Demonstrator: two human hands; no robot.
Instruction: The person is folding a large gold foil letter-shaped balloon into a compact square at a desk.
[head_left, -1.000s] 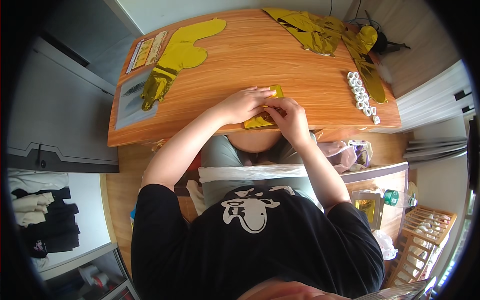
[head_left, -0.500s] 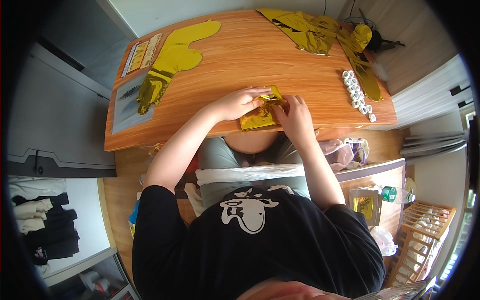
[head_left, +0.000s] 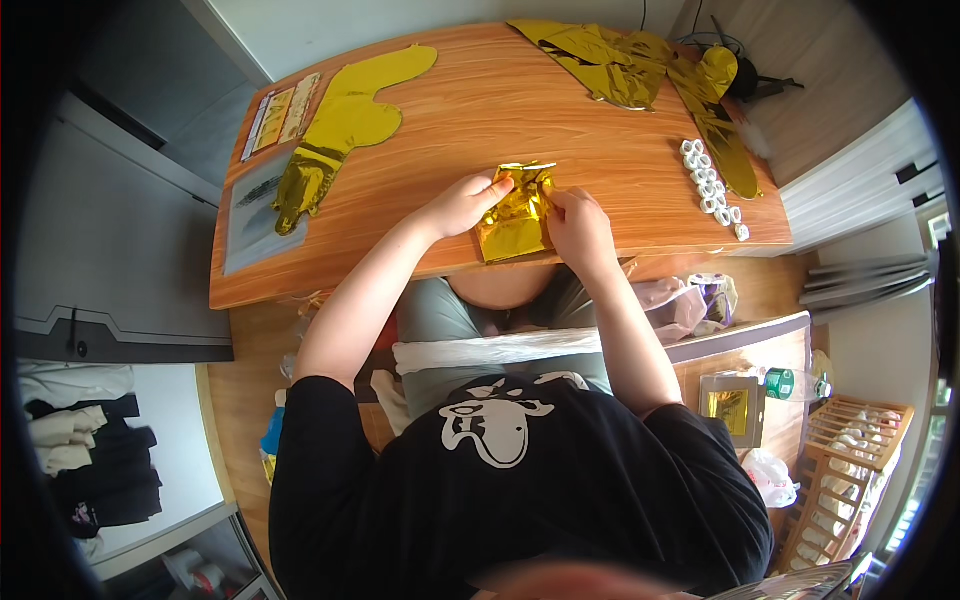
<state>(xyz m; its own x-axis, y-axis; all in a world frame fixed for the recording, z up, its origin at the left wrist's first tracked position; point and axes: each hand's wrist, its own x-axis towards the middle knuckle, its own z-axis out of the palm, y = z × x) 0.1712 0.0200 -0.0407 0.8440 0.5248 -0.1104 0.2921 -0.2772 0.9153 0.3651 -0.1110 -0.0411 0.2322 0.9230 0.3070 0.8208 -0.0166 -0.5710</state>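
A folded gold foil balloon [head_left: 517, 238], shiny and creased, lies at the front edge of the wooden table, its far end raised a little. My left hand [head_left: 466, 208] pinches its left side, thumb on top of the foil. On the opposite side, my right hand [head_left: 582, 228] grips the upper right edge between thumb and curled fingers. Some of the fingertips are hidden behind the foil. Another flat gold foil balloon [head_left: 352, 110] is spread out at the table's left.
More gold foil balloons [head_left: 630, 70] lie at the far right. Several small white rolls [head_left: 706, 185] stand in rows at the right. Printed cards [head_left: 280, 118] and a clear plastic sheet [head_left: 262, 215] rest on the left. A green-labelled bottle [head_left: 790, 384] and a wooden rack [head_left: 850, 450] are lower right.
My left hand has drawn back from lying across the foil to pinching its left side. My right hand has shifted slightly down, and the foil's far end now spreads more squarely.
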